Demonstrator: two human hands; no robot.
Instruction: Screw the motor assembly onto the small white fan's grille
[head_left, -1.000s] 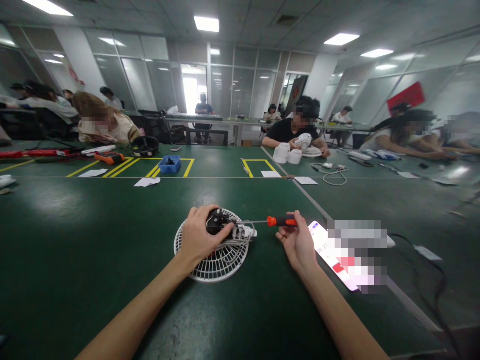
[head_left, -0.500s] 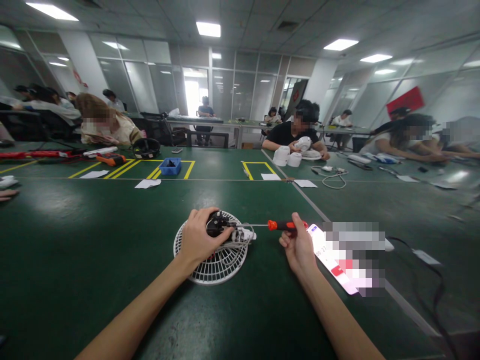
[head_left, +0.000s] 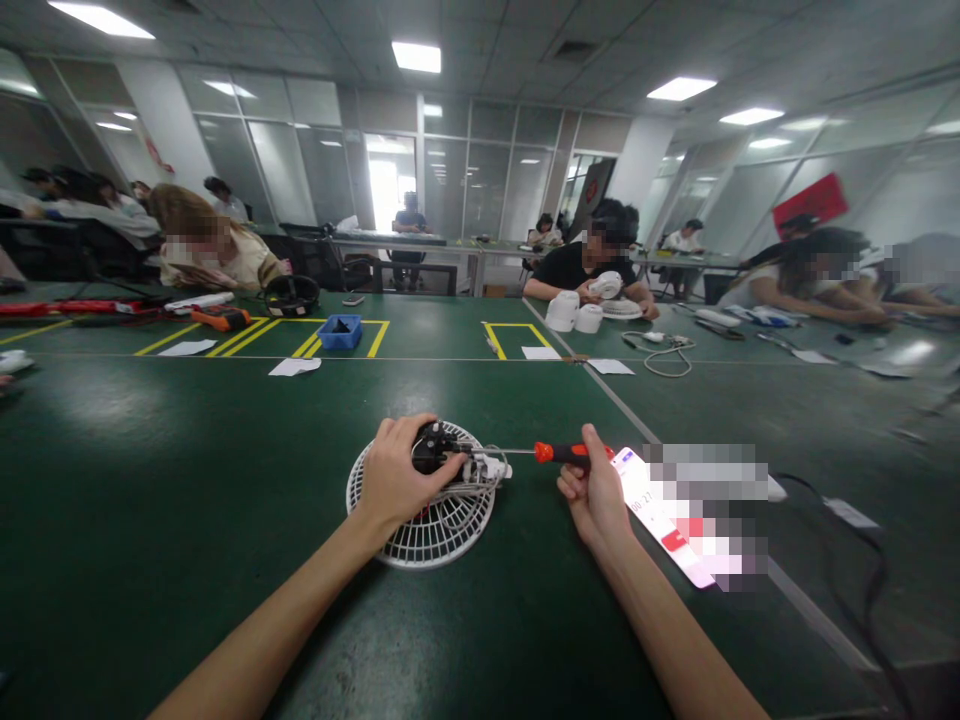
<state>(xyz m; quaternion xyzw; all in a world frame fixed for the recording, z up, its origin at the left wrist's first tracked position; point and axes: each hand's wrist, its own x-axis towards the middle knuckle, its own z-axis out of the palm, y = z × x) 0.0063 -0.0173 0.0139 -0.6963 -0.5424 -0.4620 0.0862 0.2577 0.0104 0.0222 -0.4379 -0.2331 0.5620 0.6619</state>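
A round white fan grille (head_left: 431, 548) lies on the green table in front of me, with a black fan motor (head_left: 429, 450) on top of it. My left hand (head_left: 401, 470) is closed around the motor, its thumb on the near side. Beside the motor, a white plastic part (head_left: 495, 468) and a loop of pale cable rest over the grille. My right hand (head_left: 600, 490) grips the handle of a red and black screwdriver (head_left: 559, 453). Its shaft points left, level, and reaches the motor's right side; the tip is hidden among the parts.
A lit phone (head_left: 664, 520) lies right of my right hand, beside a blurred-out object and a dark cable. Farther off are a blue bin (head_left: 340, 332), paper slips (head_left: 295, 367), white fan housings (head_left: 562, 311) and a coiled cable (head_left: 664, 350). A person in black (head_left: 574, 262) sits opposite.
The screwdriver has tilted slightly and stays against the motor, with small shifts of the right fingers. My left hand and the fan parts hold the same place.
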